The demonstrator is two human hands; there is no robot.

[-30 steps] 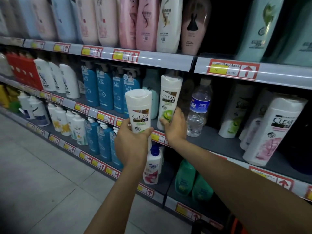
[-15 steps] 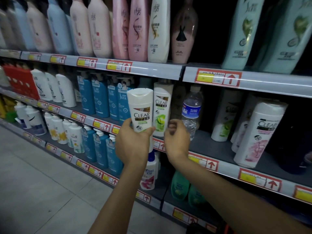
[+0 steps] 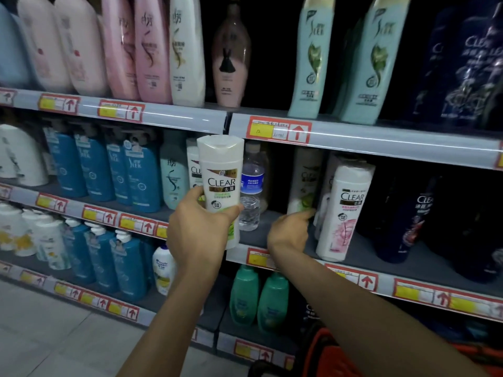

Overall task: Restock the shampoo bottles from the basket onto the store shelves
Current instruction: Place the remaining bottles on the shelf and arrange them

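— Where's the held bottle (image 3: 221, 180)?
— Frame centre, upright in the left hand (image 3: 198, 232), before the middle shelf (image 3: 363, 254). A water bottle (image 3: 251, 191) stands on that shelf just behind it, to the right.
— And the right hand (image 3: 288, 229)?
— Right of centre, over the shelf, fingers at the base of a back-row bottle (image 3: 303, 180); a front-row bottle (image 3: 345, 208) stands just right of it.
— The basket (image 3: 334, 360)?
— Bottom of frame, under the right forearm.

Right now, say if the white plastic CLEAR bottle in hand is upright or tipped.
Upright: the left hand grips the white CLEAR bottle, its label reading level.
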